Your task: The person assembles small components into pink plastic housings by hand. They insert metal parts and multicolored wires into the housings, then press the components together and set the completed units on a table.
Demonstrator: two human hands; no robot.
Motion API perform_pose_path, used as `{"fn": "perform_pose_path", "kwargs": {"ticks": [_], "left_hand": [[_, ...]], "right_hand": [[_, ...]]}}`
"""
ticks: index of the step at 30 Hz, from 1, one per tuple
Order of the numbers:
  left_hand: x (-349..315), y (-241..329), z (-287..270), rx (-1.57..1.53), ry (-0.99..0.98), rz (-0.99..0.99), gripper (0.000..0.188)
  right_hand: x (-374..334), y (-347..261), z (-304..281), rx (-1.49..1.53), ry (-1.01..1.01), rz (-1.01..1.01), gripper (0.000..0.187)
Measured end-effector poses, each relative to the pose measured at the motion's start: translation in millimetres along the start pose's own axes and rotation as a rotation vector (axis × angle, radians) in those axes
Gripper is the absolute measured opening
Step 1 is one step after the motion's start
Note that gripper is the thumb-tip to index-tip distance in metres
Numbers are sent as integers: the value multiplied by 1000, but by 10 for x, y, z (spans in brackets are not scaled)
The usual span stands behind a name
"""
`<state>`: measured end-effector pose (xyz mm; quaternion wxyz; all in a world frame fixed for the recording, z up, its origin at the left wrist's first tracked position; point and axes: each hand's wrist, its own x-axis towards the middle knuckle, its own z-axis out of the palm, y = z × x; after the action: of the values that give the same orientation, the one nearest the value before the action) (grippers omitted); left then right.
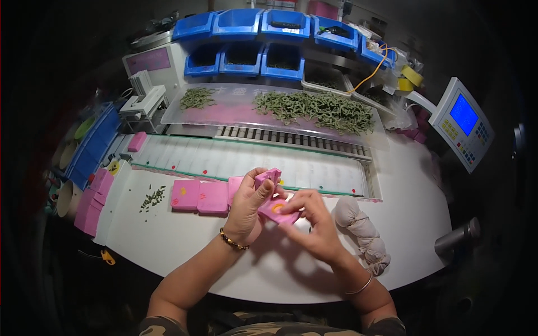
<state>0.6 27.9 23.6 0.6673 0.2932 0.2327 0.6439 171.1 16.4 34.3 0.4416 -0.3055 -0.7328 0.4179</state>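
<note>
Between my two hands, above the white table (185, 252), is a small pink box-like piece (270, 175) with a round orange-yellow mark on its lower part. My left hand (246, 208) closes round its left side, thumb against the upper part. The fingers of my right hand (316, 224) pinch the lower right part by the mark. My fingers cover some of the piece, so its full shape is hidden. Just left of my left hand, flat pink boxes (185, 197) lie in a row. Short green cut pieces (152, 199) are scattered farther left.
A twisted light-grey cloth (367, 238) lies right of my right hand. Beyond the long white strip (224, 162), a clear sheet (224, 116) carries curly green dried stems (314, 109). Blue bins (235, 23) line the back. A keypad display (462, 120) stands right, stacked pink boxes (91, 210) left.
</note>
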Motion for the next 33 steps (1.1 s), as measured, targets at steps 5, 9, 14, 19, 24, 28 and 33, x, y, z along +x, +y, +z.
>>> {"fn": "perform_pose_path", "kwargs": {"ticks": [5, 9, 14, 19, 24, 28, 33], "left_hand": [[-22, 22, -186, 38, 60, -113, 46], [-37, 45, -82, 44, 128, -184, 32], [-118, 18, -52, 227, 45, -66, 26], [-182, 24, 65, 452, 4, -65, 21], [-133, -83, -10, 392, 13, 90, 13], [-41, -186, -209, 862, -38, 582, 12], [-66, -43, -110, -23, 96, -86, 23]], "right_hand": [[-50, -144, 153, 18, -223, 55, 32], [-45, -188, 123, -114, -164, -37, 25], [11, -222, 119, -494, 204, -289, 30], [3, -182, 108, -560, 182, -344, 24], [1, -177, 91, -548, 133, -389, 21], [-15, -240, 103, -547, 88, -392, 23], [-7, -318, 85, -474, 136, -391, 27]]}}
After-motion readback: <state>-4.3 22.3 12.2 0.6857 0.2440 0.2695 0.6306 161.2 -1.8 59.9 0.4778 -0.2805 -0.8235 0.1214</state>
